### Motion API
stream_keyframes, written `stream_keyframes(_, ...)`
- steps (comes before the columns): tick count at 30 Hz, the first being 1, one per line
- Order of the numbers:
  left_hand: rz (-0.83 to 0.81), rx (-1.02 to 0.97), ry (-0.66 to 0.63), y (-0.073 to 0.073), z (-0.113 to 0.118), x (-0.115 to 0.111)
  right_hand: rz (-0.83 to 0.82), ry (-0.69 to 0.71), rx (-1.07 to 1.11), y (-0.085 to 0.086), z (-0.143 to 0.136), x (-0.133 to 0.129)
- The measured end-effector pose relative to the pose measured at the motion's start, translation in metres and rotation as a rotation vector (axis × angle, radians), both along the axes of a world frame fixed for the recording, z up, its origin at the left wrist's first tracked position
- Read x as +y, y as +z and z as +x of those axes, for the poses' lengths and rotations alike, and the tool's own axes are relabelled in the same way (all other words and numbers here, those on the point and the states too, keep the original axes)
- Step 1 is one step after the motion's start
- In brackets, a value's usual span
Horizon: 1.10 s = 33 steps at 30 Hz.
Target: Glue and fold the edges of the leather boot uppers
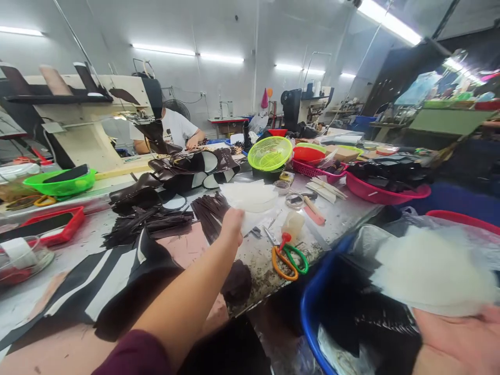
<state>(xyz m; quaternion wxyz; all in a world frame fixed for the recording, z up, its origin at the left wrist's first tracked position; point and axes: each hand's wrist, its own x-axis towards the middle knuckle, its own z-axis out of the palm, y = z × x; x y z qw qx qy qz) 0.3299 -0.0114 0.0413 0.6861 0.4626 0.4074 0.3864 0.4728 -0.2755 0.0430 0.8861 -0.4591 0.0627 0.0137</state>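
Right hand [457, 336] held white sheets [433, 271] near blue tub [308, 307]; left hand [233, 226] was at white pile [250, 195] on table [253, 255], grip unclear. Sheets seemed light, bendy, likely slippery together; edge pinch looked best

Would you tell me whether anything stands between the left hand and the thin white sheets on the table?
Nothing visible does: the left hand is at the near edge of the thin white sheets. The dark brown strips lie to the left and the translucent bottle with a red nozzle to the right.
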Motion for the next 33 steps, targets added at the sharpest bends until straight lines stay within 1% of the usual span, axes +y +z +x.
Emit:
stream_keyframes(1, -0.010, 0.012, 0.004, 0.000, 0.012, 0.009, 0.003, 0.010, 0.064, 0.000, -0.004, 0.007)
stream_keyframes(3, -0.017, 0.026, -0.033, 0.003, 0.032, 0.022, 0.007, 0.085, 0.148, -0.005, -0.010, 0.022)
stream_keyframes(5, 0.005, 0.029, -0.093, 0.008, 0.047, 0.026, 0.018, 0.175, 0.120, -0.017, -0.014, 0.034)
stream_keyframes(6, 0.024, 0.029, -0.122, 0.011, 0.052, 0.022, 0.024, 0.196, 0.089, -0.024, -0.016, 0.039)
stream_keyframes(7, 0.043, 0.029, -0.152, 0.013, 0.054, 0.015, 0.030, 0.191, 0.062, -0.031, -0.019, 0.043)
stream_keyframes(8, 0.060, 0.029, -0.188, 0.015, 0.055, 0.003, 0.029, 0.158, 0.029, -0.038, -0.022, 0.047)
stream_keyframes(10, 0.077, 0.031, -0.291, 0.016, 0.050, -0.032, -0.009, 0.069, -0.064, -0.047, -0.033, 0.052)
stream_keyframes(11, 0.074, 0.025, -0.377, 0.015, 0.044, -0.052, -0.046, 0.059, -0.140, -0.049, -0.040, 0.054)
stream_keyframes(12, 0.063, 0.012, -0.471, 0.013, 0.037, -0.073, -0.094, 0.090, -0.239, -0.049, -0.049, 0.055)
stream_keyframes(13, 0.058, -0.027, -0.571, 0.011, 0.029, -0.091, -0.152, 0.154, -0.352, -0.047, -0.058, 0.057)
stream_keyframes(14, 0.074, -0.140, -0.637, 0.008, 0.020, -0.105, -0.204, 0.238, -0.462, -0.044, -0.067, 0.058)
stream_keyframes(15, 0.093, -0.205, -0.644, 0.006, 0.011, -0.116, -0.239, 0.330, -0.545, -0.040, -0.076, 0.059)
stream_keyframes(16, 0.114, -0.256, -0.623, 0.004, 0.002, -0.122, -0.259, 0.410, -0.600, -0.036, -0.083, 0.060)
stream_keyframes(17, 0.131, -0.279, -0.577, 0.002, -0.007, -0.125, -0.273, 0.479, -0.631, -0.032, -0.090, 0.060)
stream_keyframes(19, 0.127, -0.259, -0.483, 0.001, -0.026, -0.124, -0.291, 0.591, -0.647, -0.027, -0.100, 0.060)
stream_keyframes(21, 0.088, -0.260, -0.437, 0.000, -0.049, -0.120, -0.294, 0.706, -0.624, -0.026, -0.109, 0.059)
stream_keyframes(24, 0.089, -0.318, -0.416, 0.002, -0.087, -0.122, -0.208, 0.885, -0.508, -0.026, -0.131, 0.060)
stream_keyframes(26, 0.146, -0.351, -0.378, 0.003, -0.113, -0.127, -0.111, 1.006, -0.372, -0.023, -0.153, 0.062)
stream_keyframes(27, 0.180, -0.343, -0.336, 0.004, -0.126, -0.129, -0.069, 1.070, -0.300, -0.021, -0.166, 0.063)
stream_keyframes(29, 0.245, -0.255, -0.221, 0.004, -0.156, -0.133, 0.000, 1.187, -0.178, -0.014, -0.189, 0.064)
stream_keyframes(31, 0.329, -0.108, -0.100, 0.006, -0.191, -0.135, 0.034, 1.245, -0.117, -0.006, -0.205, 0.066)
stream_keyframes(32, 0.377, -0.034, -0.033, 0.007, -0.211, -0.135, 0.036, 1.231, -0.099, -0.002, -0.208, 0.067)
stream_keyframes(33, 0.418, 0.025, 0.044, 0.009, -0.233, -0.135, 0.043, 1.172, -0.086, 0.002, -0.208, 0.070)
